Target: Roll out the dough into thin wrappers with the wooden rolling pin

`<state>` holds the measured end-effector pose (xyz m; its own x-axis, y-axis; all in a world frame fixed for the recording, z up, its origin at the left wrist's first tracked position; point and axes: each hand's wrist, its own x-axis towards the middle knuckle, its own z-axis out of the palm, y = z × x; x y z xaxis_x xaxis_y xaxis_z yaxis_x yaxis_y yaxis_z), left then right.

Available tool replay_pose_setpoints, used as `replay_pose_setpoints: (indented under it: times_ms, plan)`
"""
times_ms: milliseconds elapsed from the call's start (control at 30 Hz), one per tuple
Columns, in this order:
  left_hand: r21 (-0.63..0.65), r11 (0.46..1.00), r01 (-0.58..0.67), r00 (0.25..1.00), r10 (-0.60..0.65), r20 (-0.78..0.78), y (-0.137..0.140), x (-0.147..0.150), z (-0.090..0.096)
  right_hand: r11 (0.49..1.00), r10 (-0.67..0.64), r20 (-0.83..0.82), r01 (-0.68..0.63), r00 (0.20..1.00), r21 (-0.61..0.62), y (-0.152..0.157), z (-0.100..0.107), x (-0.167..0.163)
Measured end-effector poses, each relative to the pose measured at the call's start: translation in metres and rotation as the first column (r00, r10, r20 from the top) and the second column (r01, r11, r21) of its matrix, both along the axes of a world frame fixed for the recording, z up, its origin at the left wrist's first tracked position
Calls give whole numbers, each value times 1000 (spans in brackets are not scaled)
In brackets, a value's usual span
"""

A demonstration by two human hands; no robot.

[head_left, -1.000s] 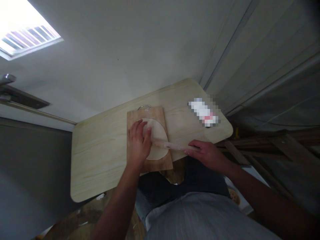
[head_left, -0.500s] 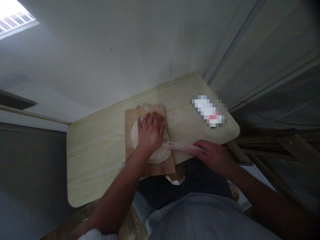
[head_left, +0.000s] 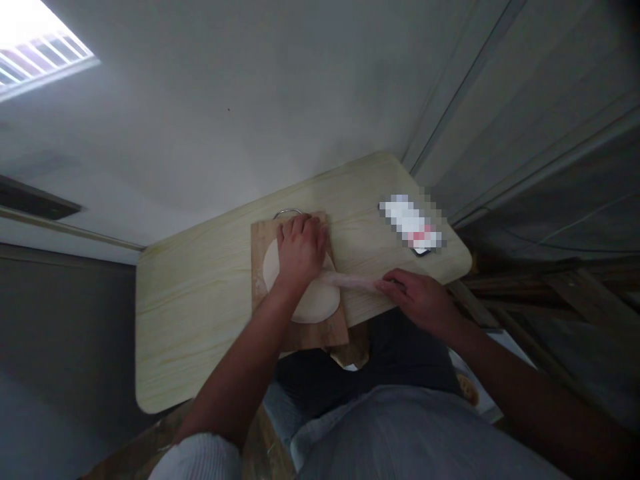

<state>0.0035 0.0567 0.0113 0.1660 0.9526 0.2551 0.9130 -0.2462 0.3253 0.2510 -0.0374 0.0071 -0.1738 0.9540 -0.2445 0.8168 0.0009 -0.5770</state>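
A thin round sheet of dough (head_left: 315, 305) lies on a wooden cutting board (head_left: 320, 337) with a metal loop handle (head_left: 290, 213). My left hand (head_left: 303, 250) rests palm down over the dough's upper part, fingers stretched toward the board's far edge. To the right, my right hand (head_left: 417, 297) is closed around the near end of a slim wooden rolling pin (head_left: 353, 283). The pin slants left across the dough, and its other end is hidden beneath my left palm. Whether that palm presses on the pin cannot be made out.
The board sits on a pale wood-patterned table (head_left: 190, 320) against a wall. A phone-like object (head_left: 413, 223), blurred by pixels, lies at the table's right. Below right, a white tray (head_left: 495, 407) holding something brownish is partly hidden by my arm.
The rolling pin has shifted slightly up and left, deeper beneath my left palm. Both hands have moved a little away from my body. The camera view has shifted slightly.
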Motion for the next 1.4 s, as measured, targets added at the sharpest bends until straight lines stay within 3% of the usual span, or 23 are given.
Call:
replay_pose_setpoints:
  times_ms: [100, 267, 500, 767, 1233, 1400]
  plan:
    - [46, 998, -42, 997, 39, 65, -5, -7, 6, 997, 83, 0, -83, 997, -9, -4, 4, -4]
    - [114, 990, -81, 984, 61, 168, -16, -21, 17, 997, 57, -30, -56, 998, 46, -13, 6, -21]
    - [26, 996, 87, 996, -87, 2, -19, -28, -2, 988, 102, 62, -108, 993, 107, -16, 1, -34]
    - [-30, 997, 69, 988, -73, -133, -16, -21, 0, 954, 102, 25, -105, 994, 281, -24, -11, -26]
    - [-40, 995, 95, 989, -99, -109, 21, -3, -2, 958, -41, 36, 29, 999, 285, -11, -13, -25]
    - [2, 997, 74, 997, -74, -13, 27, -4, -3, 977, 29, 67, -42, 997, 208, -5, -5, -24]
